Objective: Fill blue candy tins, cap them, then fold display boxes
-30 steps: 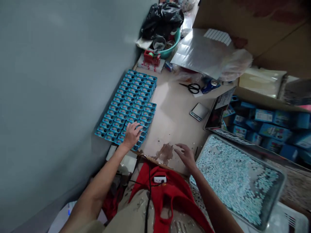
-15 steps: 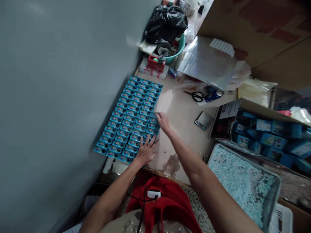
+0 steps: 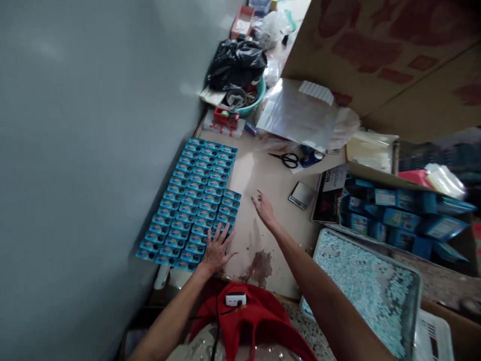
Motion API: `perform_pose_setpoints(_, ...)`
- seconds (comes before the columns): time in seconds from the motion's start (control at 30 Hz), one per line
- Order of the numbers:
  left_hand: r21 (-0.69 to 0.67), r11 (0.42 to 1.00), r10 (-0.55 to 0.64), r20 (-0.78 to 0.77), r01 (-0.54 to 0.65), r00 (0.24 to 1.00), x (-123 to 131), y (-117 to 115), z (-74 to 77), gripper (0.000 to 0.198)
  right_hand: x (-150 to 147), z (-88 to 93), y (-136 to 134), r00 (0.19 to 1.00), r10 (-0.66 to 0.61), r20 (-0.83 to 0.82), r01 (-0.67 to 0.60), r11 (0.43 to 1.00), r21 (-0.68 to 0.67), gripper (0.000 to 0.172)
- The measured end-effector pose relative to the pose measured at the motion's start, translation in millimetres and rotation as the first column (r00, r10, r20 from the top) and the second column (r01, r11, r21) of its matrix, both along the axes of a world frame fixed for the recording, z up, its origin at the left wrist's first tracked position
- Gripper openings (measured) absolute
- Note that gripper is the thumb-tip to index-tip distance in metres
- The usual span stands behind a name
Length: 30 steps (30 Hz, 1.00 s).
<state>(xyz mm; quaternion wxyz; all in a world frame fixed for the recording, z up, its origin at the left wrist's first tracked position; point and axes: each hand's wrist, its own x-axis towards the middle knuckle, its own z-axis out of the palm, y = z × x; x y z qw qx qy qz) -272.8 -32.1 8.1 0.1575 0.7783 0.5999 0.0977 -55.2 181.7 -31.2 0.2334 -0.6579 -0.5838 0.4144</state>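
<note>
Blue printed cards (image 3: 184, 205), each with a dark round spot, lie in overlapping columns along the wall side of the table. My left hand (image 3: 217, 249) rests with fingers spread over the near end of the shorter right-hand column. To the right of that column, my right hand (image 3: 264, 208) is over the bare tabletop (image 3: 244, 170), apart from the cards. Its thumb and fingers stand a little apart, and nothing shows between them.
Right of my hands are a small scale (image 3: 301, 195), black scissors (image 3: 289, 160) and a tray of pale blue pieces (image 3: 361, 286). An open carton (image 3: 330, 193) holds blue boxes. Farther back sit a red tape dispenser (image 3: 225, 118) and a teal basin (image 3: 259, 93). A grey wall (image 3: 93, 150) borders the left.
My right hand has let go of the cards' right edge and moved right, with its fingers now apart. My left hand stays spread on the cards. The whole view has shifted slightly.
</note>
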Motion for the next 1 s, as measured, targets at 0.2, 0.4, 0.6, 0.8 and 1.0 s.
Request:
perform_pose_setpoints(0.2, 0.207, 0.977, 0.051, 0.041, -0.058, 0.998, -24.4, 33.5, 4.0, 0.045, 66.8, 13.4, -106.9, 0.971, -0.239, -0.006, 0.238, 0.970, -0.040, 0.057)
perform_pose_setpoints(0.4, 0.324, 0.927, 0.146, 0.157, -0.190, 0.977, -43.3, 130.9, 6.2, 0.027, 98.3, 33.9, -142.8, 0.901, -0.403, -0.159, 0.385, 0.913, -0.134, 0.058)
perform_pose_setpoints(0.6, -0.003, 0.947, 0.287, 0.465, -0.322, 0.838, 15.7, 247.5, 14.3, 0.025, 111.6, 49.8, 33.7, 0.721, -0.504, -0.475, 0.433, 0.863, -0.259, 0.067)
perform_pose_setpoints(0.8, -0.239, 0.897, 0.441, 0.557, -0.372, 0.704, 94.0, 317.9, -29.4, 0.029, 111.2, 60.6, 257.8, 0.503, -0.578, -0.643, 0.474, 0.806, -0.354, 0.047)
perform_pose_setpoints(1.0, -0.472, 0.811, 0.583, 0.609, -0.345, 0.538, 116.7, 331.4, -45.1, 0.024, 58.2, 46.7, 329.1, 0.422, -0.494, -0.760, 0.480, 0.833, -0.275, 0.039)
